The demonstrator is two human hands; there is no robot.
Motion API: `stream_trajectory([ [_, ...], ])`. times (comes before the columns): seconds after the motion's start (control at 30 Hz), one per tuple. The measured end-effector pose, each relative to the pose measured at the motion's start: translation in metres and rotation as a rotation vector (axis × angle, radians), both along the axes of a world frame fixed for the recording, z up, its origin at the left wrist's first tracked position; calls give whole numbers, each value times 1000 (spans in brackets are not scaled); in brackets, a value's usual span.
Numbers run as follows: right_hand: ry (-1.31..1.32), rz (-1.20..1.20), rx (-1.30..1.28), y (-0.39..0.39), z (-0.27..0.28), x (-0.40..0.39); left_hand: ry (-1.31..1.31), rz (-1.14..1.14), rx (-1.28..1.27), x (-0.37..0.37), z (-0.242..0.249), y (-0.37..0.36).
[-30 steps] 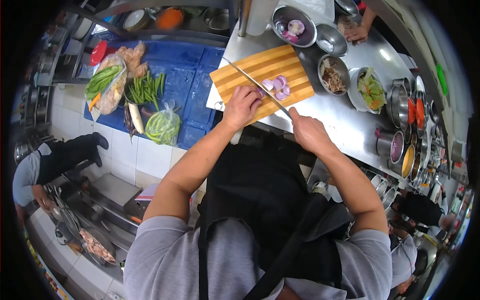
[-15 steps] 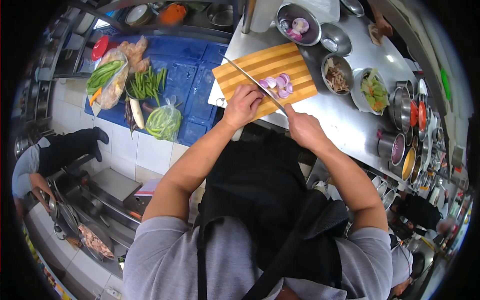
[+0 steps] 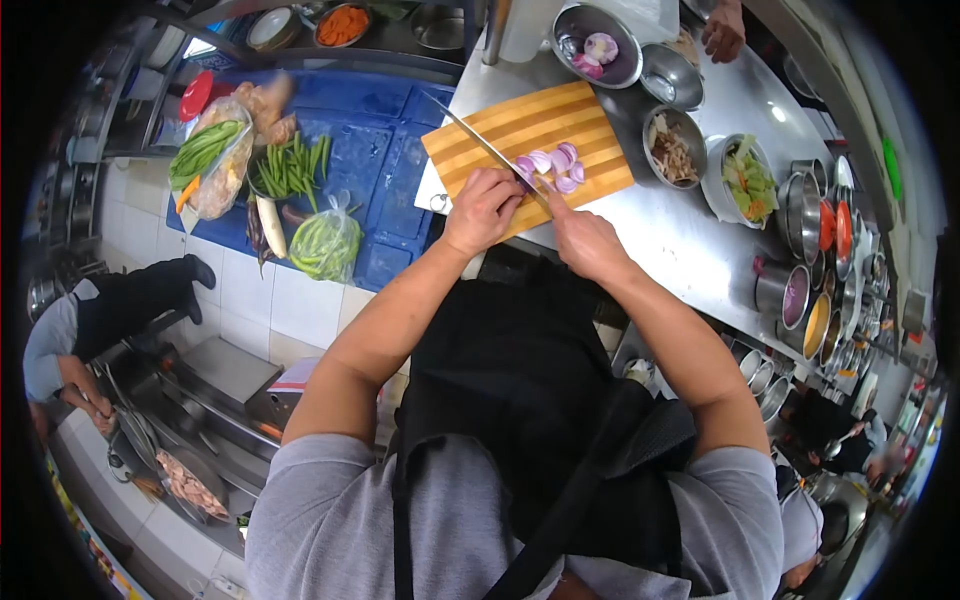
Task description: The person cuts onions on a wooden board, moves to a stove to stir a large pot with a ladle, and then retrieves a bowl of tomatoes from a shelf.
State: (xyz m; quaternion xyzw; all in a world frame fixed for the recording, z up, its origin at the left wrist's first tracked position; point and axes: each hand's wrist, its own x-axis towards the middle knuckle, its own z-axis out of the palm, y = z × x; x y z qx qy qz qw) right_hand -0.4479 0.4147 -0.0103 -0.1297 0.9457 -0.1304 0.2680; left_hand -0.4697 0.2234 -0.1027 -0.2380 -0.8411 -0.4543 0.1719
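A striped wooden cutting board (image 3: 565, 112) lies on the steel counter. My left hand (image 3: 484, 210) presses on its near side, fingers curled around a red onion piece (image 3: 522, 187) that is mostly hidden. The handle of a long kitchen knife (image 3: 472, 133) is gripped in my right hand (image 3: 592, 243). Its blade runs diagonally across the board, right beside the left fingertips. Sliced red onion (image 3: 563, 166) sits in a loose group just beyond the blade.
Behind the board stand a steel bowl with peeled onions (image 3: 600, 47) and another steel bowl (image 3: 671, 78). To the right are bowls of sliced mushroom-like pieces (image 3: 672, 150) and chopped greens (image 3: 748, 182). Bagged vegetables (image 3: 326, 245) rest on a blue surface (image 3: 375, 115). Another person's hand (image 3: 724, 32) reaches over the counter.
My right hand and the knife have shifted left and slightly back, toward the left fingers. The left hand has barely moved. Another person's hand at the top right has moved left.
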Motion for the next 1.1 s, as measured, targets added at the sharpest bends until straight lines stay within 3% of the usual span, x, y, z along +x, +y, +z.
stream_trajectory([
  [0.1,35,-3,-6,-5,-10,-6,-7,0,5,1,0,0],
  [0.3,-7,1,21,-2,27,1,16,12,19,1,-1,-1],
  [0.5,-2,-16,-13,-13,-12,-5,8,9,26,-1,-2,-2],
  [0.8,-91,-21,44,-8,28,0,31,20,38,0,-7,-1],
  [0.97,-7,-22,-31,-10,-16,-1,19,24,40,0,-6,0],
  [1.1,-21,-5,-17,-5,-1,-9,22,33,29,0,-7,1],
])
